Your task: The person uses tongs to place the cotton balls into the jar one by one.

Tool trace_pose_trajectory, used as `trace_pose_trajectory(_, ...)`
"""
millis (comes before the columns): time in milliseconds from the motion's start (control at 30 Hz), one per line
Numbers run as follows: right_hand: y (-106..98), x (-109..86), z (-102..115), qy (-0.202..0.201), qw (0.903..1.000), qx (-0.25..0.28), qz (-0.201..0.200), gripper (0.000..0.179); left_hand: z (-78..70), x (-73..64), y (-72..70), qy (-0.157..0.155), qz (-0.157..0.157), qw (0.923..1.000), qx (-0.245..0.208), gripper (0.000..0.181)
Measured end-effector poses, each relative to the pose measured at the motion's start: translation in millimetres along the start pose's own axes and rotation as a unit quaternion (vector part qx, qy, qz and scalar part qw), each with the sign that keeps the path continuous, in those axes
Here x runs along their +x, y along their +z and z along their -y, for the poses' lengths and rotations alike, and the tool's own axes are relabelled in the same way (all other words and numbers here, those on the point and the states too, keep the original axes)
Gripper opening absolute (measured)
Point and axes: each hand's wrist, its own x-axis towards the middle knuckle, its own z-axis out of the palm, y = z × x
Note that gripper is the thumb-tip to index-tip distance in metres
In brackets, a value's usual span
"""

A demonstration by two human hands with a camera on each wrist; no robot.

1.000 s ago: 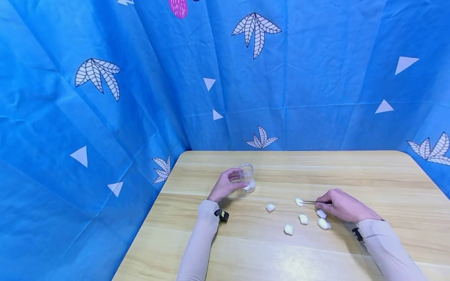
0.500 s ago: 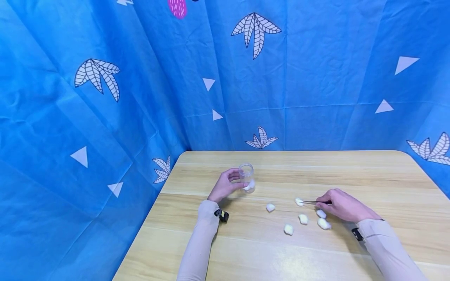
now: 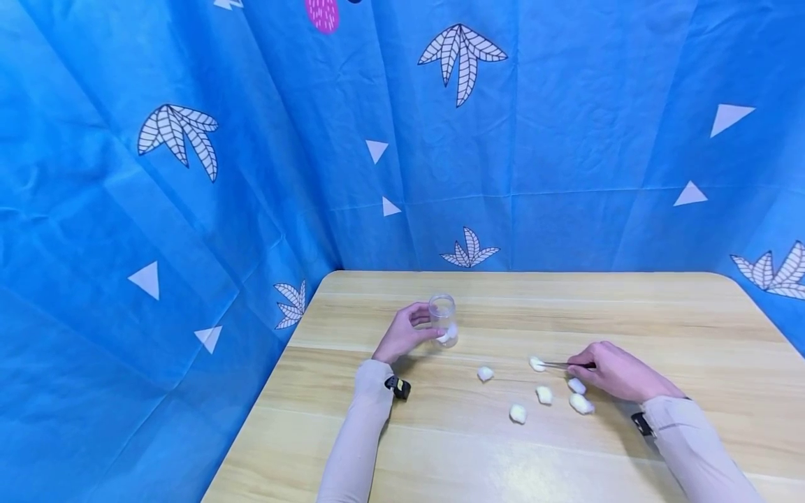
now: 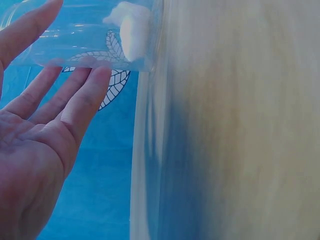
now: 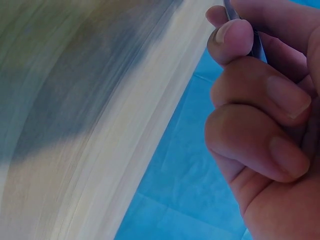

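Observation:
In the head view my left hand holds an upright clear plastic jar, thumb on the near side and fingers on the far side. White cotton balls lie at the jar's bottom, seen through its wall in the left wrist view. My right hand pinches metal tweezers between thumb and fingers, the other fingers curled in. The tweezers' tips are at a white cotton ball on the table. The right wrist view shows only a short part of the tweezers; their tips are out of frame.
Several more cotton balls lie on the wooden table: one cotton ball nearer the jar, others in front, and a pair close under the right hand, including a larger cotton ball. A blue patterned curtain hangs behind and left.

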Motion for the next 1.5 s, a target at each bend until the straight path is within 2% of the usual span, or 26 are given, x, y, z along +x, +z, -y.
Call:
trace_pose_trajectory(300, 0.9, 0.0, 0.6, 0.018, 0.9998, -0.01, -0.006, 0.013, -3.0, 1.4, 0.0, -0.004, -0.002, 0.9999, 0.012, 0.057)
trace_pose_trajectory(500, 2.6, 1.2, 1.0, 0.024, 0.9997, -0.008, -0.005, 0.014, 0.1, 2.2, -1.1, -0.004, -0.001, 0.9999, 0.011, 0.057)
trace_pose_trajectory(1067, 3.0, 0.5, 3.4, 0.024, 0.9994, -0.021, -0.013, 0.016, 1.0, 1.8, -1.1, 0.001, 0.0, 0.9999, 0.015, 0.057)
trace_pose_trajectory(1500, -0.6, -0.8, 6.1, 0.048, 0.9985, -0.017, -0.021, 0.019, 2.3, 2.4, -1.2, 0.001, -0.002, 1.0, 0.006, 0.055)
